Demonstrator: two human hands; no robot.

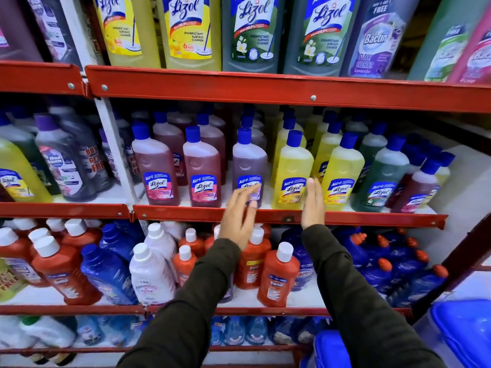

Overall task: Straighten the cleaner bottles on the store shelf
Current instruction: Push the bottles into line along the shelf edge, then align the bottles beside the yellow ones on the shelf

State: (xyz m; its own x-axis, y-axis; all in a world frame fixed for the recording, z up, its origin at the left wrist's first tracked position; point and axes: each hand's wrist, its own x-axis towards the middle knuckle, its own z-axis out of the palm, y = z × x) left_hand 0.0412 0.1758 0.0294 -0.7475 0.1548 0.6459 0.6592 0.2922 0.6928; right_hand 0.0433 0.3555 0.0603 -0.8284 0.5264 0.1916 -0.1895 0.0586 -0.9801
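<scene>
Blue-capped cleaner bottles stand in rows on the middle shelf (345,217). My left hand (239,216) is raised in front of a purple bottle (249,160), fingers spread, its fingertips over the bottle's label. My right hand (313,203) is held flat and edge-on between two yellow bottles, one on its left (292,166) and one on its right (342,168). Neither hand grips anything. Two pink bottles (156,166) stand to the left of the purple one, a green bottle (382,176) to the right of the yellow ones.
Large yellow, green and lavender bottles (191,30) fill the top shelf. Below my arms, red bottles with white caps (279,274) and blue bottles (377,272) crowd the lower shelf. A white upright post (117,152) divides the shelf bays. Blue plastic lids (465,330) lie at the bottom right.
</scene>
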